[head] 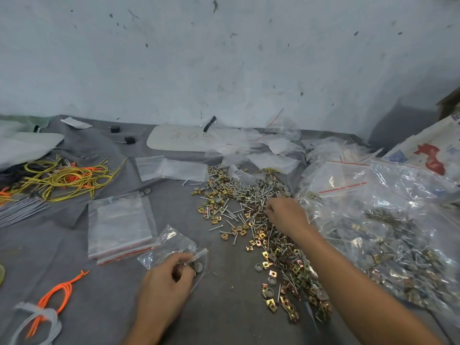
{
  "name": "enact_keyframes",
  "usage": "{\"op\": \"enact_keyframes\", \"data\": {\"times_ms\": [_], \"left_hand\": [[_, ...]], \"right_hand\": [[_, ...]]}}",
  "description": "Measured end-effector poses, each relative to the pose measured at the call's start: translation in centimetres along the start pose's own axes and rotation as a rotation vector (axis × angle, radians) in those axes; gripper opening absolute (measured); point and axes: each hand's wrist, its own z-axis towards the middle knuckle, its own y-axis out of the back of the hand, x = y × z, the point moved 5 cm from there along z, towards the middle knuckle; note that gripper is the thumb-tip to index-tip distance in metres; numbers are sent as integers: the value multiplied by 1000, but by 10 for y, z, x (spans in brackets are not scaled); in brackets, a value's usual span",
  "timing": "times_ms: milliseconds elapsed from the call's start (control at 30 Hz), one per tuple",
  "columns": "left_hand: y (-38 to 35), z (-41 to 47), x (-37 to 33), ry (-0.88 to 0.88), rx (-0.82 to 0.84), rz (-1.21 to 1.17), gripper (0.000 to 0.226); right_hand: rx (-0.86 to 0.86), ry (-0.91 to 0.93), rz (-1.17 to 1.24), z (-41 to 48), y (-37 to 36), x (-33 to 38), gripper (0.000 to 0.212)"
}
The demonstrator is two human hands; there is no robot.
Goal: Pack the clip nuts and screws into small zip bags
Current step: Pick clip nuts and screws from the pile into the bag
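Left hand (169, 277) pinches small zip bag (171, 237) at its mouth, near centre, few parts inside. Right hand (286, 215) has fingers curled down into pile of screws and clip nuts (224, 195); whether it holds any, cannot tell. Filling step. Next: carry pieces left into bag mouth. Stack of empty zip bags (119, 225) further left.

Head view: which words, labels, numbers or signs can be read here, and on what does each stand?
No text reads clearly.
white board: faint orange handwriting, seemingly upside down, not legible.
sack: blue print beside a red figure, too blurred to read.
zip bags: red seal strips only, no print visible.
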Motion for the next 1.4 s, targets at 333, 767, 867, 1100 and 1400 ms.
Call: {"op": "enact_keyframes", "data": {"times_ms": [333, 767, 867, 1100, 1400], "left_hand": [[3, -2, -3, -10, 1, -12, 29], [4, -5, -3, -79, -36, -41, 24], [3, -8, -7, -123, -36, 31, 32], [2, -10, -6, -199, -21, 105, 28], [1, -2, 0, -170, -40, -25, 22]], "right_hand": [[-224, 3, 690, -77, 21, 49, 18], [-151, 244, 642, -135, -46, 153, 8], [-193, 117, 731, -136, -49, 145, 30], [-138, 85, 845, -137, -48, 139, 25], [-211, 43, 518, -65, -5, 47, 11]]}}
